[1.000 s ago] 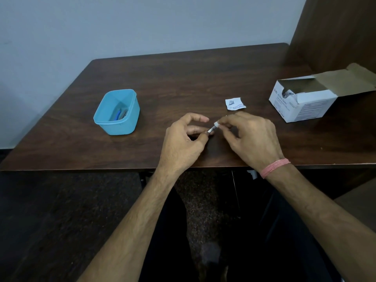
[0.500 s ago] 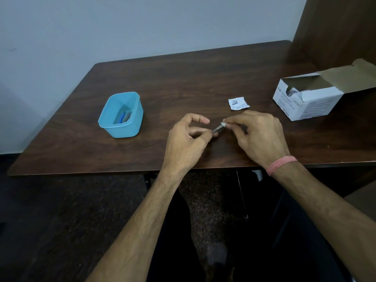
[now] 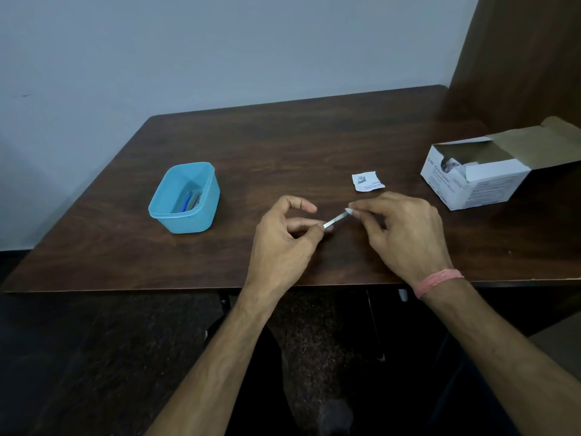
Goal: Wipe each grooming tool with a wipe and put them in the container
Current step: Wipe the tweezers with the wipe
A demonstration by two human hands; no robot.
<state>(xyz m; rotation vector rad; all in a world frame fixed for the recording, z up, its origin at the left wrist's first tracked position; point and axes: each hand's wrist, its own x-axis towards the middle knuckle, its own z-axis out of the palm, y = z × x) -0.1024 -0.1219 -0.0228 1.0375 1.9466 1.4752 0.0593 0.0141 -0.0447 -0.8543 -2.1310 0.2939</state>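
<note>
On a dark brown wood-grain table (image 3: 283, 146) pushed up against a plain pale grey-blue wall, that's where all of this sits. There's a dark wooden panel standing at the far right corner, and the floor under the table looks dark and speckled. Lighting is pretty dim overall.

The person's left hand (image 3: 283, 237) pinches one end of a thin silvery grooming tool (image 3: 335, 219) between thumb and fingers, with the index finger curled up loose above it. The right hand (image 3: 405, 234) pinches the other end through a small bit of white wipe (image 3: 349, 211), fingers curled round it. The tool is held just above the table near the front edge, roughly centre. Its long axis runs on a diagonal: the near end is at the left hand, the far end angles up and to the right into the right hand's fingertips. Can't tell what kind of tool it is exactly, too small.

A light blue plastic container (image 3: 185, 215) stands to the left, well apart from the hands, with a blue-handled item and something greyish lying inside. A torn white sachet (image 3: 366, 181) lies flat just beyond the right hand. Far right there's an open white cardboard box (image 3: 471, 187) with its flap folded back. A pink band (image 3: 437, 281) is on the right wrist.
</note>
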